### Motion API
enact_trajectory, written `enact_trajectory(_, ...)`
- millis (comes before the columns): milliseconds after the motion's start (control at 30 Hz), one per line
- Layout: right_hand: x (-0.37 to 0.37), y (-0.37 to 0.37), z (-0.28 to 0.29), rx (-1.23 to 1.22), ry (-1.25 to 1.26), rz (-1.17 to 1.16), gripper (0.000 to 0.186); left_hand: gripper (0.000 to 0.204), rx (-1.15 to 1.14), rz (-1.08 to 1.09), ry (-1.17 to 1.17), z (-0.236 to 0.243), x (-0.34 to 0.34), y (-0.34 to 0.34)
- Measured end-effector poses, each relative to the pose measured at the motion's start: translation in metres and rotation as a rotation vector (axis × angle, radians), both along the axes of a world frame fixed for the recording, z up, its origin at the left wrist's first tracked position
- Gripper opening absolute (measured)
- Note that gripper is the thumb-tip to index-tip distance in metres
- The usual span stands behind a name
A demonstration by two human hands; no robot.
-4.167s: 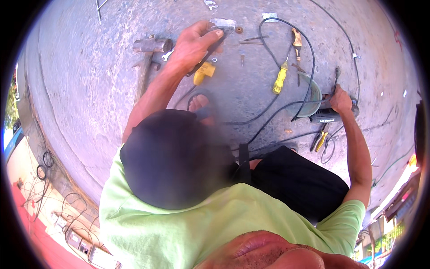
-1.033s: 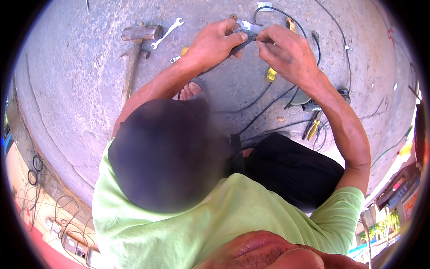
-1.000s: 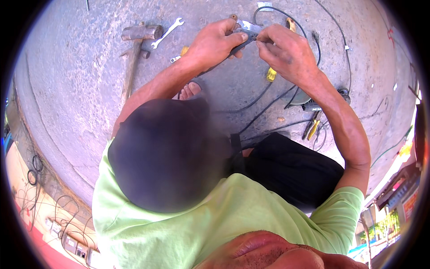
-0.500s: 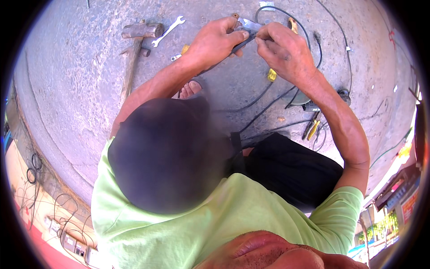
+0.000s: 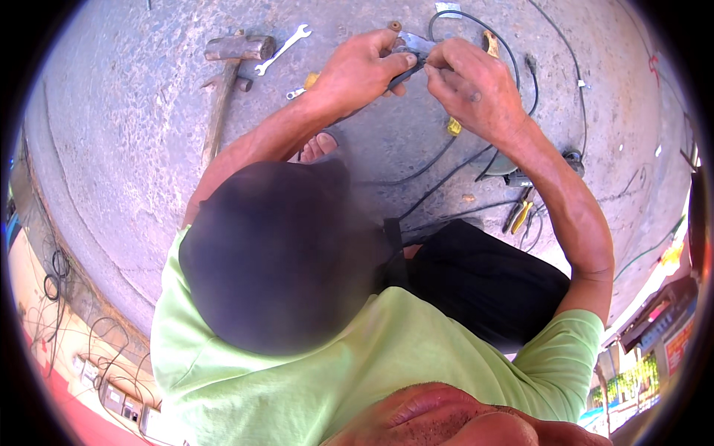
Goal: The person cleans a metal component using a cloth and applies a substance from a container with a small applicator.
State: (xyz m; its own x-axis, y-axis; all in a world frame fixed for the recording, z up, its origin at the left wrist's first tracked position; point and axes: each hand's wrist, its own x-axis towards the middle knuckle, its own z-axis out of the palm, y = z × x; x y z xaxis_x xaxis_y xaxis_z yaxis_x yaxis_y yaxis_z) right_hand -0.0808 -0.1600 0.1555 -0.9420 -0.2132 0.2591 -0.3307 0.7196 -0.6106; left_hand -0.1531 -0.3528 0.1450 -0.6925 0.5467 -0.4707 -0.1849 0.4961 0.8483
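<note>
My left hand (image 5: pixel 364 70) is closed round a dark cable (image 5: pixel 404 77), its thumb pressing along the top. Just past that thumb a flat, shiny silvery piece (image 5: pixel 413 42) sticks out at the fingertips; its kind does not show clearly. My right hand (image 5: pixel 476 85) has thumb and forefinger pinched together right beside it, at the end of the dark cable. Whatever lies between those right fingertips is too small and covered to name. Both hands nearly touch, held above the concrete floor (image 5: pixel 387 149).
Left of the hands lie a sledgehammer (image 5: pixel 239 49), an open-end wrench (image 5: pixel 282 50) and another hammer-like head. To the right are a cable plug (image 5: pixel 530 62), yellow-handled pliers (image 5: pixel 522 212) and an angle grinder (image 5: pixel 513 175). Loose black cords (image 5: pixel 446 177) cross the floor. A bare foot (image 5: pixel 320 145) rests below.
</note>
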Motion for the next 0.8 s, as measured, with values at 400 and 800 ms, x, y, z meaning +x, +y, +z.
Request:
enact_trajectory(400, 0.001, -0.001, 0.003, 0.053, 0.034, -0.026, 0.02, 0.035, -0.044, -0.041, 0.046, 0.01, -0.003, 0.004)
enact_trajectory(800, 0.004, -0.001, 0.0, 0.03, 0.064, 0.002, 0.018, 0.037, -0.041, -0.044, -0.011, 0.01, 0.0, 0.0)
